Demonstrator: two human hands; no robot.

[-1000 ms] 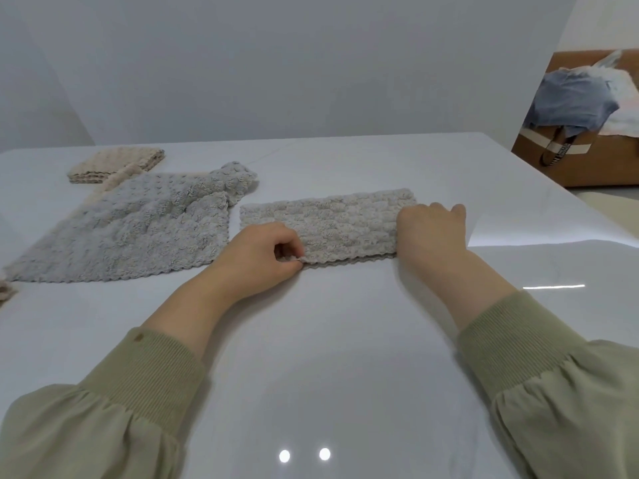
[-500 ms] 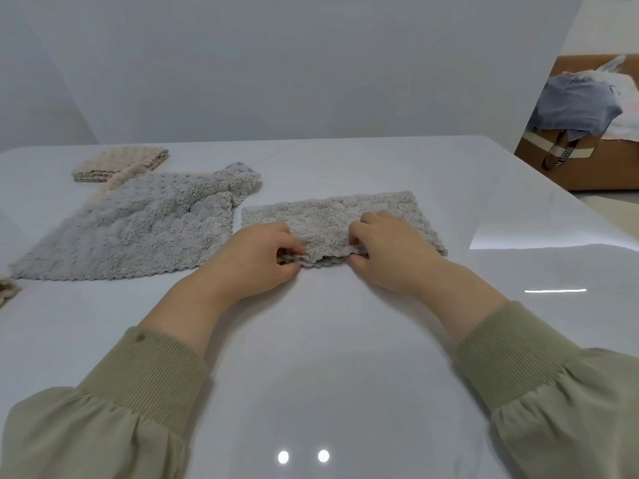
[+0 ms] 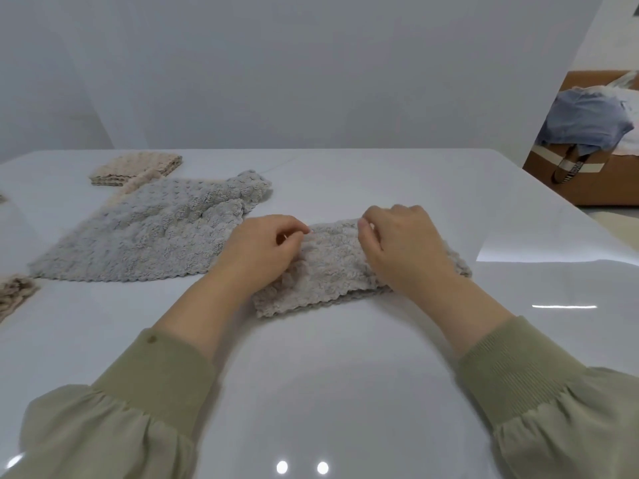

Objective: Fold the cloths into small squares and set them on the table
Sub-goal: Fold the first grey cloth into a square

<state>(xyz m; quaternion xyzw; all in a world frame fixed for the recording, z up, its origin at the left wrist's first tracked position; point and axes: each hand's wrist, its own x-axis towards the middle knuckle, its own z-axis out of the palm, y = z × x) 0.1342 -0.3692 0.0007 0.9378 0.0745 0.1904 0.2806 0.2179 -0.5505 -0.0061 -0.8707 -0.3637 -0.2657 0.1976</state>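
Cloths of nubby terry lay across the glossy white table [image 3: 345, 392], and at the far left edge a brownish crumpled one [image 3: 14, 293] was only partly in view. Behind it, toward the back left, a beige cloth folded into a small square [image 3: 136, 167] sat flat, and a strip of beige fabric ran from it under the large pale grey-blue cloth [image 3: 148, 236], which lay spread open with its far corner bunched up. Just right of that open cloth was the grey-beige textured cloth folded into a band [image 3: 328, 267], lying near the middle of the table with its scalloped edge toward the person. The left hand [image 3: 262, 247], coming out of an olive-green ribbed sleeve [image 3: 166, 371], rested on the band's left end, its grip narrow, thumb and forefinger pinched on the fabric at the top edge. The right hand [image 3: 404, 243], from a matching sleeve, covered the band's right part, its fingers curled down in a tight grip on a raised fold of the same cloth, whose right end stuck out past the wrist. Off the table at the far right stood a brown cardboard box [image 3: 594, 181] heaped with blue and white clothing [image 3: 587, 122]
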